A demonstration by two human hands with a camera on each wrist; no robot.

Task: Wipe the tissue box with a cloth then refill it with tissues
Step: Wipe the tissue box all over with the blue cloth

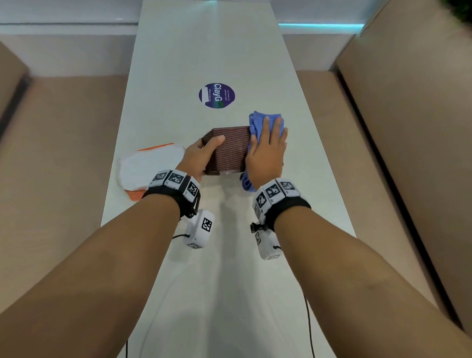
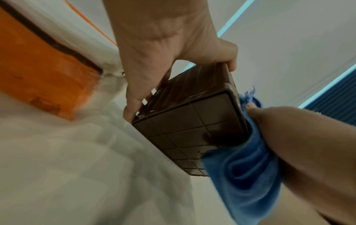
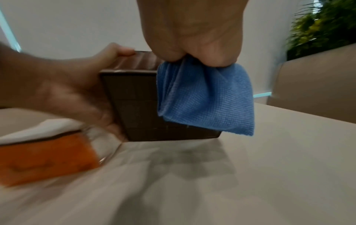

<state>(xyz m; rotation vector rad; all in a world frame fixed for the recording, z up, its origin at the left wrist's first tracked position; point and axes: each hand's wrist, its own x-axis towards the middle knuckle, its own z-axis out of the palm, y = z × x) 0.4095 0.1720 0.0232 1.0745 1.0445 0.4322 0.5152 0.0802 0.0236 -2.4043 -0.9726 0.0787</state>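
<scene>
A brown woven tissue box point(image 1: 228, 149) point(image 2: 188, 134) point(image 3: 134, 106) is tipped on the white table point(image 1: 219, 273), its gridded base facing me. My left hand point(image 1: 202, 153) point(image 2: 163, 53) point(image 3: 67, 91) grips the box's left side, thumb over its top face. My right hand point(image 1: 266, 151) point(image 2: 308, 144) point(image 3: 192, 30) lies flat with straight fingers, pressing a blue cloth point(image 1: 257, 122) point(image 2: 246, 175) point(image 3: 206, 99) against the box's right side. The cloth's loose end hangs below the palm. A white and orange tissue pack point(image 1: 146, 166) point(image 2: 38, 68) point(image 3: 44, 164) lies just left of the box.
A round purple sticker point(image 1: 216, 95) is stuck on the table beyond the box. Beige benches point(image 1: 55, 158) point(image 1: 389, 146) run along both long sides of the narrow table. Green plants point(image 3: 323, 27) stand at the far right.
</scene>
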